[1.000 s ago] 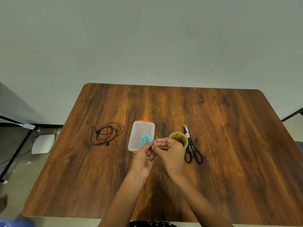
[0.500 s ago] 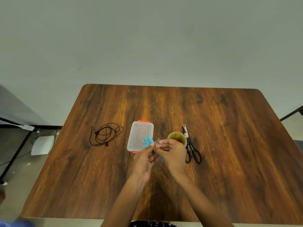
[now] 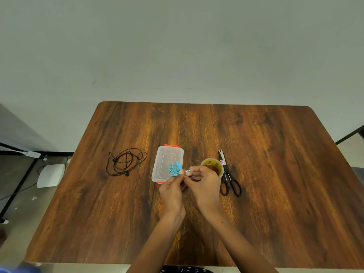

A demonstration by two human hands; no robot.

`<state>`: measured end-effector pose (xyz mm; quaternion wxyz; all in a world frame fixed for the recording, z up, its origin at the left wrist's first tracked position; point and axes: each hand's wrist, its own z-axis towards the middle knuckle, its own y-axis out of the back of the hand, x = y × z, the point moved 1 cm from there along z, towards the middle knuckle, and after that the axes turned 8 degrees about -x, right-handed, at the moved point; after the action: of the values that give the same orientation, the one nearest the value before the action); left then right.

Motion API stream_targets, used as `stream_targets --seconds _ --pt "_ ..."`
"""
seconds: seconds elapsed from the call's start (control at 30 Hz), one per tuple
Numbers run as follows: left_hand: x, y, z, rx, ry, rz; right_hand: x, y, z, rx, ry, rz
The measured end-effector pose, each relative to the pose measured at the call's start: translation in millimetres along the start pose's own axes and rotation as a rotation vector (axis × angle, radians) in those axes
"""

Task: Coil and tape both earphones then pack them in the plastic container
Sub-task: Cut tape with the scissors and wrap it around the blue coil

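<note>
Blue earphone coil (image 3: 174, 170) now higher, pinched above left hand (image 3: 171, 191); right hand (image 3: 204, 184) pinching tape beside it.

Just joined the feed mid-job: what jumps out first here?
Both hands meet at the table's middle: the left hand pinches a coiled blue earphone while the right hand works clear tape onto it. The black earphone lies loose to the left of the plastic container.

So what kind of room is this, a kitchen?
Probably not; it looks like a plain workroom or office. There's a bare wooden table against a blank wall, with tape and scissors laid out.
</note>
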<state>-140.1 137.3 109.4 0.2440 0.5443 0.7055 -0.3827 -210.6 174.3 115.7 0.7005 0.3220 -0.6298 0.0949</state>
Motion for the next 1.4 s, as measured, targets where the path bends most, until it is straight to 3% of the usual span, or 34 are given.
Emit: stream_targets --seconds 0.33,0.6,0.97,1.4 --pt "-4.5 -2.2 3.8 -0.046 0.015 -0.031 -5.0 0.0 8.1 -0.104 -0.020 -0.031" --pt "-8.4 1.5 16.2 -0.035 -0.083 -0.018 -6.5 -3.1 -4.5 -0.087 0.510 -0.342" --pt "-10.5 -0.1 13.6 0.058 -0.063 -0.067 -8.7 -9.6 -0.7 -0.047 0.413 -0.314" --pt "-12.9 -0.3 9.2 0.117 -0.080 -0.052 -2.9 -13.0 -1.4 -0.101 0.489 -0.552"
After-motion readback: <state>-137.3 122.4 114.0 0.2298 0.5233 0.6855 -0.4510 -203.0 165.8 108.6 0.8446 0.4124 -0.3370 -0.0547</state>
